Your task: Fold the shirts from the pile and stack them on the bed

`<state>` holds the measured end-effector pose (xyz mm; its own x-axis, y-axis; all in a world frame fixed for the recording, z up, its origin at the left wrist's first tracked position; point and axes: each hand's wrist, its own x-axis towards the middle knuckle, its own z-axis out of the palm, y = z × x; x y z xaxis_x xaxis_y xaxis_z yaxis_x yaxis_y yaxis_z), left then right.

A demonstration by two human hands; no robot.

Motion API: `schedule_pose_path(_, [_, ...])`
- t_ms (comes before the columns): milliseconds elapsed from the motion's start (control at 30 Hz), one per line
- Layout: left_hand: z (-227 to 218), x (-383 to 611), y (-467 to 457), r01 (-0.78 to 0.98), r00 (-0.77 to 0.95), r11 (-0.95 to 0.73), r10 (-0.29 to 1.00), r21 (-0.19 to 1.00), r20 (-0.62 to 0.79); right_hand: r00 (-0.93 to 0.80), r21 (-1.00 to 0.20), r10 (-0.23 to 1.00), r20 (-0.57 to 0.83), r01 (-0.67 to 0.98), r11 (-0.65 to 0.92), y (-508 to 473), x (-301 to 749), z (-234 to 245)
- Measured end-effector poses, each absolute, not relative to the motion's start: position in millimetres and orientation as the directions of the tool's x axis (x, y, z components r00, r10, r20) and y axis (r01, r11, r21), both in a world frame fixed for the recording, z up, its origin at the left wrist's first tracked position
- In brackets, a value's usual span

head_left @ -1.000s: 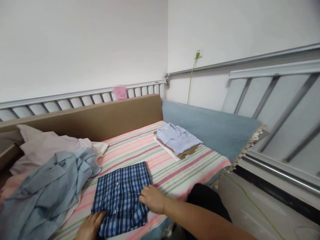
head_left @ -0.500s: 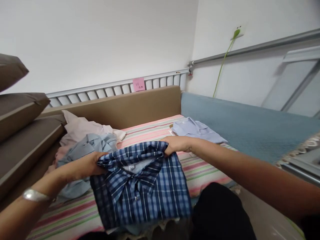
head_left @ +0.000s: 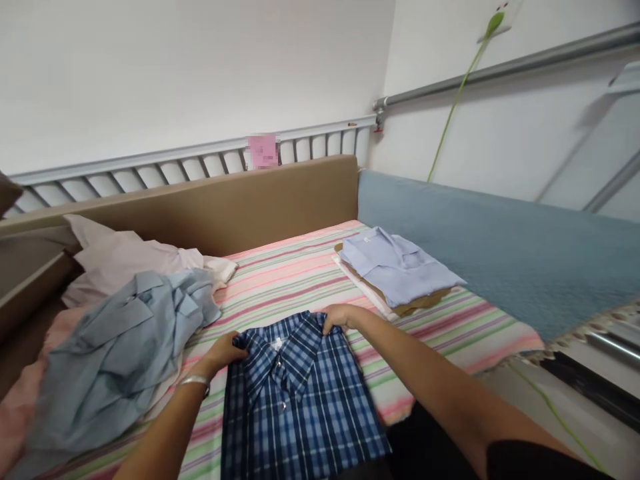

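My left hand [head_left: 225, 352] and right hand [head_left: 342, 317] pinch the checked shirt [head_left: 315, 420] at its shoulders, either side of the collar, at the striped sheet's [head_left: 280, 283] near side; its bottom edge is partly out of view, so I can't quite tell how it lies. Crumpled clothes [head_left: 120, 353] sit left, a folded stack [head_left: 400, 270] right.

Left hand [head_left: 225, 351]: one; fingers were bent in a pinch, knuckles upward. Left forearm [head_left: 165, 427]: bare; ran up from the lower edge, slanting inward. Right hand [head_left: 344, 317]: one; sat slightly higher, fingers curled in a grip. Right arm [head_left: 425, 370]: stretched diagonally from lower right, bare below a black sleeve [head_left: 530, 460].
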<state>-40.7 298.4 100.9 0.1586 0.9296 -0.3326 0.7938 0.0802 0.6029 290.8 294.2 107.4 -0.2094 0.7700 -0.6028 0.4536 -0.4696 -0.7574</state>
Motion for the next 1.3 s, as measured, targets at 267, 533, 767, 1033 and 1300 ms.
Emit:
schedule_pose_path(267, [57.0, -37.2, 191.0, 0.911, 0.140, -0.301, 0.868, 0.281, 0.477, 0.237, -0.877, 0.962, -0.134, 0.424, -0.226, 263.9, 326.9, 73.2])
schedule_pose_path(533, [32.6, 12.9, 145.3, 0.958, 0.246, -0.280, 0.906, 0.052, 0.344, 0.142, -0.731, 0.972, 0.188, 0.681, 0.042, 221.7, 305.7, 64.7])
schedule_pose_path(767, [48.0, -11.1, 152.1, 0.831, -0.031, -0.178, 0.931, 0.528, 0.363, 0.057, -0.565, 0.989, 0.134, 0.824, 0.029, 229.6, 289.7, 70.7])
schedule_pose_path(1033, [60.2, -48.9, 213.3, 0.528, -0.351, 0.257, 0.934, 0.810, -0.068, 0.048, -0.520, 0.965, 0.258, 0.849, 0.097, 232.9, 291.3, 49.1])
schedule_pose_path(1300, [68.7, -36.4, 225.5, 0.606, -0.378, 0.256, 0.926, 0.753, -0.010, 0.082, -0.497, 0.960, 0.267, 0.865, 0.064, 231.6, 287.1, 39.3])
